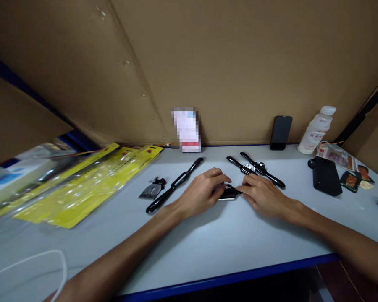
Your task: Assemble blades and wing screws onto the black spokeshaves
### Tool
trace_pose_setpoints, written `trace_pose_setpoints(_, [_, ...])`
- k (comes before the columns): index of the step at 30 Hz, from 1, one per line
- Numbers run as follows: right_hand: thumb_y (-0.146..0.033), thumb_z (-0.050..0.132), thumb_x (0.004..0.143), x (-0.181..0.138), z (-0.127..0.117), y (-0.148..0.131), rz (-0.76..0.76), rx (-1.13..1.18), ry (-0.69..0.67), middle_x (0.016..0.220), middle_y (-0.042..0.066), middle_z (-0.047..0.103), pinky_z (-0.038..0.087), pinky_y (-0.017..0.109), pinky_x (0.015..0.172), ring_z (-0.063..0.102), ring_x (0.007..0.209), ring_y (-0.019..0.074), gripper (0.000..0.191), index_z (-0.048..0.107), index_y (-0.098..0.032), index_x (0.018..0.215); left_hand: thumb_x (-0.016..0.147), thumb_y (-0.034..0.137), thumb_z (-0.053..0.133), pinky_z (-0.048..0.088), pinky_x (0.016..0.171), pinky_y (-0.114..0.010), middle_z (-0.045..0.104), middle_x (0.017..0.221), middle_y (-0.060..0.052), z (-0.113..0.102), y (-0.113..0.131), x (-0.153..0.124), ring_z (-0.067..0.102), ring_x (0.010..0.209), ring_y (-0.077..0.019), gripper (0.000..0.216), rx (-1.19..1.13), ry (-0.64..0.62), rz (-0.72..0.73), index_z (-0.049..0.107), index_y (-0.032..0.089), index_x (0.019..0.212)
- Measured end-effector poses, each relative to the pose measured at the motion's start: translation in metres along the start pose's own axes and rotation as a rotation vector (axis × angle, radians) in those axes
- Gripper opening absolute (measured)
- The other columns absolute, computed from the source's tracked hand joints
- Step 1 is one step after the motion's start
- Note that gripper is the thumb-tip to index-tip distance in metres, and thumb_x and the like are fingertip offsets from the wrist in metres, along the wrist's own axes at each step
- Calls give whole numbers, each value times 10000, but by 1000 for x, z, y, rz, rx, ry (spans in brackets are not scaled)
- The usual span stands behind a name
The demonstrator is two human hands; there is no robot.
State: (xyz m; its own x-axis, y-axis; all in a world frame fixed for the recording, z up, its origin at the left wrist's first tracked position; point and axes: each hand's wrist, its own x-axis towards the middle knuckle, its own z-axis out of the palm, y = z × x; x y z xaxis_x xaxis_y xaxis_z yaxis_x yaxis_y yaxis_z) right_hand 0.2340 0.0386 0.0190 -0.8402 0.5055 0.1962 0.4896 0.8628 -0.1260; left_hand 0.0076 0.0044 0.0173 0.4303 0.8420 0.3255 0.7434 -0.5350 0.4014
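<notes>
My left hand (204, 189) and my right hand (262, 193) meet at the middle of the grey table (227, 243), both pinching a small black and silver metal part (227, 193) between their fingertips. Left of my left hand lies a black spokeshave body (173, 186) with two handles. Beside it sits a loose blade with its black cap (153, 188). Just behind my right hand lie two assembled black spokeshaves (255, 168), side by side.
Yellow blister packs (91, 184) lie at the left. A phone (281, 132) and a white drink bottle (316, 130) stand against the cardboard wall. A black pouch (326, 175) and small packets (351, 180) lie at the right. A white cable (55, 260) lies near left.
</notes>
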Motion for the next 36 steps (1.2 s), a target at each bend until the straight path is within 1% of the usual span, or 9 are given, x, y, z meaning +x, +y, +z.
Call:
trace_pose_setpoints(4, [-80, 506, 909, 0, 2, 1, -6, 11, 20, 940, 97, 633, 408, 359, 794, 538, 874, 214, 286, 727, -152, 1074, 850, 64, 457, 495, 851, -359, 608, 1002, -62, -3, 1, 0, 581, 944, -202, 309, -6, -2, 32, 731, 206, 875])
trace_pose_setpoints(8, [-86, 505, 914, -1, 2, 1, -7, 5, 24, 951, 98, 630, 404, 354, 798, 536, 890, 215, 262, 725, -149, 1042, 795, 27, 454, 480, 872, -361, 585, 1038, -60, -7, 3, 0, 568, 975, -206, 274, -25, 73, -2, 639, 180, 664])
trace_pose_setpoints(15, [-94, 508, 925, -1, 1, 0, 1, -1, 7, 956, 96, 626, 402, 357, 816, 540, 906, 219, 257, 722, -154, 1053, 753, -22, 417, 466, 962, -413, 601, 1093, -73, -1, -3, 1, 558, 1060, -224, 460, -57, 99, -84, 651, 191, 1086])
trace_pose_setpoints(18, [-89, 506, 920, -1, 1, 0, 2, -3, -2, 957, 95, 624, 400, 355, 812, 537, 902, 218, 269, 718, -151, 1073, 722, -28, 406, 467, 950, -400, 596, 1095, -64, -3, 0, 0, 569, 1047, -216, 365, -111, 50, -25, 688, 188, 800])
trace_pose_setpoints(20, [-81, 503, 919, -1, 0, 0, 1, -5, -8, 960, 95, 625, 399, 350, 810, 535, 900, 215, 269, 720, -150, 1064, 685, -31, 391, 471, 912, -380, 603, 1061, -54, -8, 4, 1, 579, 1018, -209, 313, -148, 67, -4, 610, 174, 593])
trace_pose_setpoints(27, [-84, 516, 919, 0, -1, -1, 14, 11, -7, 957, 94, 631, 406, 350, 788, 541, 895, 214, 247, 725, -159, 1027, 697, -10, 386, 469, 884, -384, 630, 1035, -51, -13, 7, 2, 584, 987, -210, 290, -172, 126, -44, 552, 168, 541])
trace_pose_setpoints(30, [-94, 515, 928, -1, -1, -1, 14, 2, -11, 971, 92, 632, 409, 347, 797, 543, 898, 210, 246, 721, -156, 1047, 712, -24, 392, 473, 909, -388, 637, 1047, -50, -10, 3, 2, 581, 1013, -208, 298, -187, 163, -28, 611, 172, 658])
trace_pose_setpoints(34, [-98, 518, 930, -1, 0, 0, 1, -12, -1, 969, 91, 632, 410, 347, 809, 540, 903, 212, 253, 719, -156, 1071, 696, -74, 384, 477, 968, -404, 628, 1141, -53, -6, 0, 1, 559, 1102, -206, 576, -190, 210, 16, 651, 204, 1124])
trace_pose_setpoints(36, [-102, 523, 931, -1, 0, 0, -2, -10, 1, 973, 93, 631, 411, 349, 820, 541, 909, 213, 251, 720, -150, 1080, 699, -92, 382, 470, 995, -417, 612, 1179, -57, -4, -2, 0, 556, 1121, -206, 659, -157, 185, 37, 629, 227, 1219])
